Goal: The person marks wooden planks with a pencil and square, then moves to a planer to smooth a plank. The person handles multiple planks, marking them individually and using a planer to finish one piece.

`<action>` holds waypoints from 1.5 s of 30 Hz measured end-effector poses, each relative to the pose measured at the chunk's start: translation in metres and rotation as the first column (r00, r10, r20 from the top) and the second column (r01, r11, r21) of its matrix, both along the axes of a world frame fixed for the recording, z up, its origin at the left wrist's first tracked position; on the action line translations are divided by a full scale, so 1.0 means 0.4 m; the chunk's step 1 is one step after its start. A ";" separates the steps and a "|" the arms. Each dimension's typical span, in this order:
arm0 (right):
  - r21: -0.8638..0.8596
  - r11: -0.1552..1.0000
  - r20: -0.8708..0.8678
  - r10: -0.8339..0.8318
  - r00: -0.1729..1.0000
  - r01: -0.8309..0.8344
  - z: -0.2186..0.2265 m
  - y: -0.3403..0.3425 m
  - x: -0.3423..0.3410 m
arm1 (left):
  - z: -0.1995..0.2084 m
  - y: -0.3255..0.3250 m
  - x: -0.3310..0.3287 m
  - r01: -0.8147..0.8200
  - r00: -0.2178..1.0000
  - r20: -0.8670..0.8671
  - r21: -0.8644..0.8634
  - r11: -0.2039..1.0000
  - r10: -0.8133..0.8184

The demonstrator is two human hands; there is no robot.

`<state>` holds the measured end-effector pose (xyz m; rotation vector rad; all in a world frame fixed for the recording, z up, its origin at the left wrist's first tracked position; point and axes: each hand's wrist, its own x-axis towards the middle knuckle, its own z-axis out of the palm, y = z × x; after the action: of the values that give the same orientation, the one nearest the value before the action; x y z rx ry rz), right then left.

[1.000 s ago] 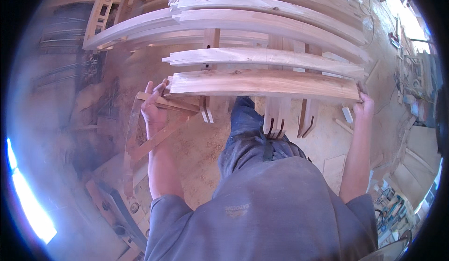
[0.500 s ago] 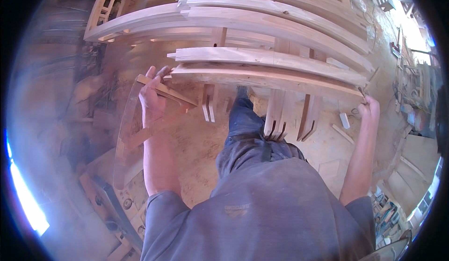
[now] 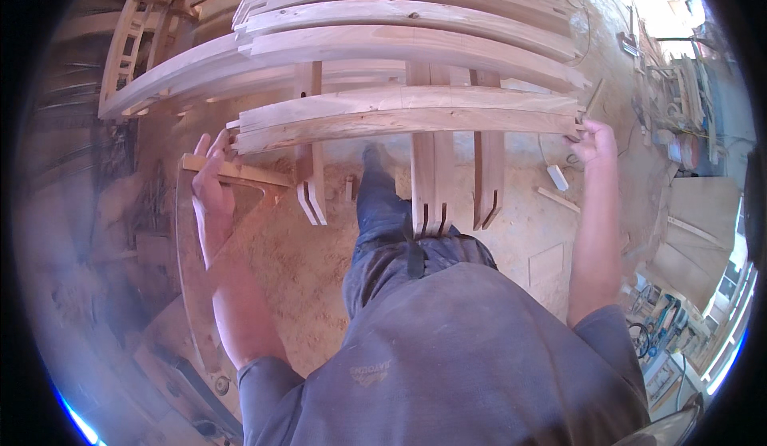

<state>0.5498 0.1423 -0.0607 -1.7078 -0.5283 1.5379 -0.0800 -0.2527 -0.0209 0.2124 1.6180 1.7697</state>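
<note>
Two pale wooden rails lie side by side across slotted wooden posts in front of me. At the left end of the near rail (image 3: 407,125), my left hand (image 3: 212,181) has its fingertips on the narrow tip, some fingers lifted away. My right hand (image 3: 595,142) closes its fingers round the right end of that rail. Against it, the far rail (image 3: 407,101) lies with its long edge close along the near one. Below them jut the posts (image 3: 431,178), their slotted ends toward my waist. Right beside my left hand is a thin wooden bar (image 3: 244,173).
Beyond the pair, several more curved rails (image 3: 415,42) are stacked across the supports. A slatted wooden frame (image 3: 120,58) stands at the far left. Offcuts, including a white block (image 3: 558,177), lie on the dusty floor. Tools (image 3: 663,334) crowd the lower right.
The near rail has come level with the far rail, closing the gap between them. Both hands have stayed at its ends. The whole scene has shifted left in view.
</note>
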 end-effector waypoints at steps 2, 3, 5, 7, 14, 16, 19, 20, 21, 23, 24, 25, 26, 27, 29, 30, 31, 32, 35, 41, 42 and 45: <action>0.107 0.994 0.204 -0.003 0.979 -0.020 -0.040 -0.016 0.027 | -0.011 0.007 0.011 0.015 0.999 -0.043 -0.008 1.000 -0.015; 0.182 0.981 0.309 0.007 0.951 -0.066 -0.039 -0.025 0.043 | -0.031 -0.006 0.005 0.035 0.991 -0.124 -0.047 0.998 -0.040; 0.317 0.930 0.514 -0.002 0.858 -0.187 -0.030 -0.062 0.027 | -0.077 -0.034 -0.024 0.072 0.956 -0.275 -0.120 0.990 -0.103; 0.339 0.884 0.663 0.018 0.748 -0.322 0.000 -0.104 -0.041 | -0.045 -0.043 -0.003 0.068 0.910 -0.378 -0.275 0.959 -0.173; 0.394 0.752 0.720 0.105 0.686 -0.528 -0.003 -0.115 -0.063 | -0.063 -0.027 -0.099 0.197 0.901 -0.271 -0.438 0.877 -0.338; 0.401 0.801 0.582 0.153 0.799 -0.445 0.029 -0.124 -0.079 | -0.008 0.001 -0.041 0.173 0.900 -0.308 -0.397 0.901 -0.309; 0.405 0.834 0.516 0.130 0.847 -0.375 0.059 -0.131 -0.088 | 0.086 0.053 0.035 0.168 0.882 -0.341 -0.416 0.894 -0.325; 0.384 0.840 0.509 0.154 0.847 -0.384 0.070 -0.130 -0.093 | 0.089 0.051 0.030 0.180 0.890 -0.315 -0.420 0.889 -0.329; 0.363 0.844 0.503 0.177 0.846 -0.394 0.080 -0.129 -0.096 | 0.084 0.048 0.021 0.191 0.899 -0.287 -0.424 0.885 -0.332; 0.346 0.846 0.495 0.202 0.845 -0.405 0.090 -0.129 -0.097 | 0.068 0.048 0.005 0.195 0.909 -0.260 -0.423 0.885 -0.325; 0.350 0.844 0.494 0.203 0.845 -0.407 0.092 -0.130 -0.097 | 0.059 0.050 0.000 0.187 0.912 -0.261 -0.419 0.888 -0.315; 0.354 0.841 0.493 0.204 0.846 -0.409 0.093 -0.130 -0.095 | 0.051 0.051 -0.003 0.179 0.916 -0.261 -0.415 0.892 -0.305; 0.347 0.841 0.505 0.206 0.838 -0.415 0.091 -0.131 -0.093 | 0.049 0.051 0.000 0.184 0.910 -0.271 -0.411 0.893 -0.313; 0.339 0.841 0.516 0.208 0.831 -0.422 0.090 -0.130 -0.089 | 0.048 0.051 0.004 0.189 0.905 -0.280 -0.407 0.893 -0.319; 0.325 0.841 0.529 0.217 0.820 -0.432 0.088 -0.128 -0.093 | 0.049 0.041 0.006 0.189 0.909 -0.277 -0.391 0.901 -0.311; 0.317 0.842 0.530 0.224 0.818 -0.436 0.093 -0.127 -0.097 | 0.049 0.037 0.005 0.182 0.918 -0.264 -0.379 0.907 -0.295; 0.309 0.842 0.531 0.232 0.815 -0.442 0.094 -0.126 -0.096 | 0.046 0.034 0.005 0.174 0.927 -0.252 -0.367 0.914 -0.278; 0.298 0.846 0.572 0.212 0.792 -0.441 0.082 -0.127 -0.096 | 0.050 0.035 0.009 0.184 0.922 -0.262 -0.351 0.918 -0.285; 0.331 0.838 0.620 0.153 0.769 -0.434 0.027 -0.116 -0.074 | 0.081 0.047 0.050 0.172 0.897 -0.323 -0.372 0.912 -0.301; 0.365 0.845 0.578 0.123 0.807 -0.391 0.023 -0.108 -0.069 | 0.107 0.067 0.092 0.099 0.921 -0.319 -0.363 0.927 -0.223; 0.361 0.846 0.574 0.129 0.808 -0.392 0.032 -0.108 -0.075 | 0.115 0.070 0.095 0.071 0.928 -0.315 -0.373 0.925 -0.198; 0.339 0.849 0.551 0.169 0.817 -0.405 0.042 -0.103 -0.063 | 0.127 0.092 0.124 0.024 0.928 -0.329 -0.414 0.910 -0.174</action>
<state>0.5247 0.1012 -0.0440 -1.6970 -1.3707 1.0228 -0.0305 -0.2159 0.0298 0.4359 2.1550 1.3280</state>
